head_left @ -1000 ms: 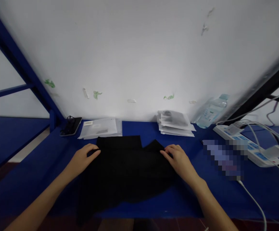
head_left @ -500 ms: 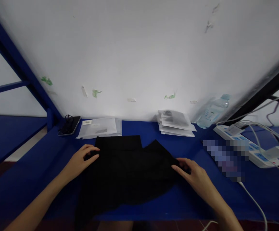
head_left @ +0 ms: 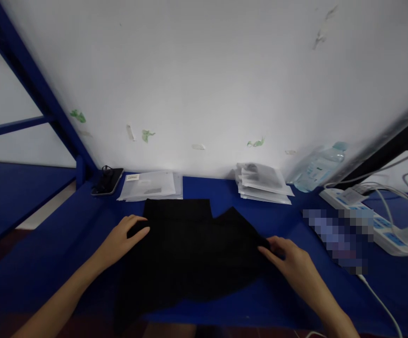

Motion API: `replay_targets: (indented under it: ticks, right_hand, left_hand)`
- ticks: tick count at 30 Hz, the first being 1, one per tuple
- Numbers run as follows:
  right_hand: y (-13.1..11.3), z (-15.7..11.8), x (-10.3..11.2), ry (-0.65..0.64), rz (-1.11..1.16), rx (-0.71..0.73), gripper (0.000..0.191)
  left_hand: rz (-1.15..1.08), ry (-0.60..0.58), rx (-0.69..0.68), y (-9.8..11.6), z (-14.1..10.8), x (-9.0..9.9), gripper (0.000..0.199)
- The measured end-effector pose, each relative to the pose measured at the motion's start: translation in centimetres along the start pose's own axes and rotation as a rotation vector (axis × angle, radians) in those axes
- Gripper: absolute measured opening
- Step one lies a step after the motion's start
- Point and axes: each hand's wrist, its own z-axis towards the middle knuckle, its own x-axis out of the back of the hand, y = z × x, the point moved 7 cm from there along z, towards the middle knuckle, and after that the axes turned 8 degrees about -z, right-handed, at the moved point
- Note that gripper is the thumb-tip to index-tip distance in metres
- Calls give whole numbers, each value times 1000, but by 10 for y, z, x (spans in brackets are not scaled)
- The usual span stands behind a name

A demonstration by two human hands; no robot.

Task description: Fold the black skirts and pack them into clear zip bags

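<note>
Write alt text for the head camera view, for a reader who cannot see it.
Two bare hands grip a black garment spread on a blue table: left hand at its left edge, right hand at its right corner. Packet stacks, a bottle and a power strip lie behind.

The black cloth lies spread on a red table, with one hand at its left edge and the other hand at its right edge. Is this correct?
Not quite: the table is blue, not red, as the head view shows. The black cloth does lie spread on it, with the left hand at its left edge and the right hand at its right edge.
</note>
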Motion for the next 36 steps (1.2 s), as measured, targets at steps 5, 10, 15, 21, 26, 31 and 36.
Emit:
replay_targets:
  ticks: [5,10,15,21,26,31,36]
  right_hand:
    - [-7,0,27,175,40,-29,44]
    - [11,10,18,88,66,-219,37]
    - [12,19,18,95,-51,-281,38]
    - [-106,21,48,392,-96,38,30]
    - [-201,11,-21,235,-165,362,19]
    - [-214,0,-61,63,-128,435,26]
    - [-164,3,-16,135,212,208,24]
  left_hand:
    - [-81,46,12,3,-1,4,31]
    - [-86,23,66,10,-6,-2,31]
    - [-106,-49,36,7,-8,-10,39]
    - [-102,-32,32,6,-8,-10,41]
    - [-118,-29,32,8,-8,-10,40]
    - [-127,-21,40,9,-9,-9,35]
    - [-186,-16,74,9,-12,-3,36]
